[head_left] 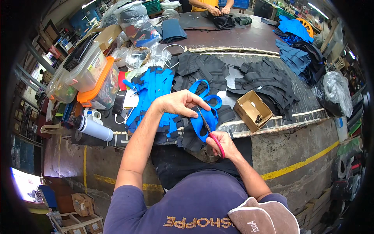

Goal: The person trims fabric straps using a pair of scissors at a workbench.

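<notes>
A long blue fabric strip (pixel 198 125) hangs in loops over the near edge of the table. My left hand (pixel 177 103) holds it, thumb and index finger curved around its upper part. In my right hand (pixel 224 143) is a pair of scissors (pixel 218 146) with red handles. Their blades point up and away, lying against the strip close to my left fingertips. Whether the blades are cutting through it, I cannot tell. Left of my hands lies a pile of blue strips with black ends (pixel 154 87). Black fabric pieces with zippers (pixel 202 66) are stacked beyond.
An open cardboard box (pixel 253 111) stands at the table's edge to the right, beside more black pieces (pixel 269 84). To the left are a white bottle (pixel 93 128) and plastic bins (pixel 99 84). Across the table, another person's hands (pixel 220 11) handle black fabric.
</notes>
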Tool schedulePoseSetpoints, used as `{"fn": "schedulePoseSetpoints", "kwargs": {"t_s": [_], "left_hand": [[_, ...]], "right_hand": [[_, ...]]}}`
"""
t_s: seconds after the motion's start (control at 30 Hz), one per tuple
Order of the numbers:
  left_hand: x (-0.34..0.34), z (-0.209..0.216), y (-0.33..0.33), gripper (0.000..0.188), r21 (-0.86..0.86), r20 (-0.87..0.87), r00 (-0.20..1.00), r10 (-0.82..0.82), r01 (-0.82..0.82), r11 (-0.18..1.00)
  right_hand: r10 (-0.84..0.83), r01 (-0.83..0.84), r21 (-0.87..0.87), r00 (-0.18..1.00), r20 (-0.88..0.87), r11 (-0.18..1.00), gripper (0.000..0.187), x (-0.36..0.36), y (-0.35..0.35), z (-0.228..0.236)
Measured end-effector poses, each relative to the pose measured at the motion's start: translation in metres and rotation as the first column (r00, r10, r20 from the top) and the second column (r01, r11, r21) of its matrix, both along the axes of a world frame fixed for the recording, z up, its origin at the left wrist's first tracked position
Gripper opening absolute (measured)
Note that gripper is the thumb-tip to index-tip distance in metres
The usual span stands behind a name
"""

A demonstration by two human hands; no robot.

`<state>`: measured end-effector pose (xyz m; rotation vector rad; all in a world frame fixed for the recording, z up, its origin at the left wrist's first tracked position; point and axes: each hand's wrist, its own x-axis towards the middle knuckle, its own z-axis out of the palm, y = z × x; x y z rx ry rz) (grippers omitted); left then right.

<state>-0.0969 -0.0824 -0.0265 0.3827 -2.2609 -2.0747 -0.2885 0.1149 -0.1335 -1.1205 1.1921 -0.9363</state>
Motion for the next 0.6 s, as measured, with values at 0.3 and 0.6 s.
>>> {"fn": "schedulePoseSetpoints", "kwargs": {"t_s": [0.3, 0.6], "left_hand": [[0.0002, 0.0016, 0.0033, 0.048, -0.015, -0.007, 1.000, 0.005, -0.005, 1.000], [-0.0019, 0.0014, 0.0055, 0.052, 0.029, 0.051, 0.998, -0.044, 0.043, 0.999]], "right_hand": [[0.011, -0.009, -0.039, 0.999, 0.031, 0.999, 0.032, -0.0024, -0.0005, -0.0048], [-0.010, 0.010, -0.061, 1.000, -0.008, 0.998, 0.032, -0.0005, -0.0047, -0.0048]]}}
